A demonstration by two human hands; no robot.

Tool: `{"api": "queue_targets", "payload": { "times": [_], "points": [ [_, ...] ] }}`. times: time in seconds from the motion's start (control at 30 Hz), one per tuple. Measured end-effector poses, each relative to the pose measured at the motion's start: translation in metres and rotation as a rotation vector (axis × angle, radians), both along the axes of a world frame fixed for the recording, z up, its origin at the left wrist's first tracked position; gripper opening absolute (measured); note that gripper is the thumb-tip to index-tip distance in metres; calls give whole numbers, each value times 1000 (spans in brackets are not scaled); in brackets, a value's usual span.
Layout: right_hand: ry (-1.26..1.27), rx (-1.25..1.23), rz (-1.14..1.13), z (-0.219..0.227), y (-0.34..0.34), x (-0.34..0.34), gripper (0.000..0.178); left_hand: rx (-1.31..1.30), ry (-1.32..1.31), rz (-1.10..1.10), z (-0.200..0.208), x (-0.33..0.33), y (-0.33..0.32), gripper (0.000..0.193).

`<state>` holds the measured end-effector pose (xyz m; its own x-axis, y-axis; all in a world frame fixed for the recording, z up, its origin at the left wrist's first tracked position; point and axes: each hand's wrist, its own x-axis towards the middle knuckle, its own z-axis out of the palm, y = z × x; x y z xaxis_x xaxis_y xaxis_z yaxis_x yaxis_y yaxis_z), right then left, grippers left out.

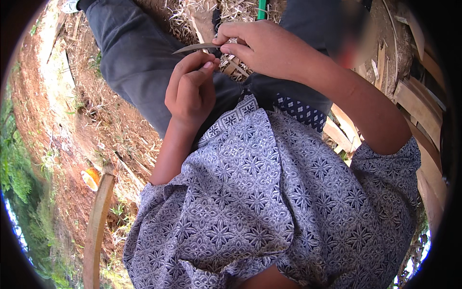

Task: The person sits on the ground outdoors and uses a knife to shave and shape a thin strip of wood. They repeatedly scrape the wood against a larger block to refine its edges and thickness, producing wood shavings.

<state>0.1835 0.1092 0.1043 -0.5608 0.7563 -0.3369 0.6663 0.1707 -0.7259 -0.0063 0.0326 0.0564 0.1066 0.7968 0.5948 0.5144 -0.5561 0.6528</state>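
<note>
My right hand (262,47) pinches a thin, tapered grey-brown strip (194,47) between thumb and fingers. Its pointed end reaches left; whether it is wood or a blade I cannot tell. Just below, my left hand (191,85) is closed, its fingers curled and the thumb pressed to the fingertips. Any thing inside that pinch is hidden. Both hands are close together above my lap, between my legs in dark trousers (130,58).
Pale shavings (236,12) litter the ground between my legs, with a flat wooden piece (203,21) and a green thing (262,8). Split wooden pieces (418,108) are piled at the right. A wooden post (97,231) stands at the lower left near an orange object (90,178).
</note>
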Motion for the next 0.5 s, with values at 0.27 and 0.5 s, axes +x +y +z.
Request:
{"api": "queue_targets", "payload": {
  "times": [0.27,0.5],
  "points": [
    [-14,97,-239,-110,17,1,24,-19,-37,-19,2,8,-4,22],
    [52,-76,-183,-59,18,2,24,8,11,39,2,-4,-9,25]
  ]
}}
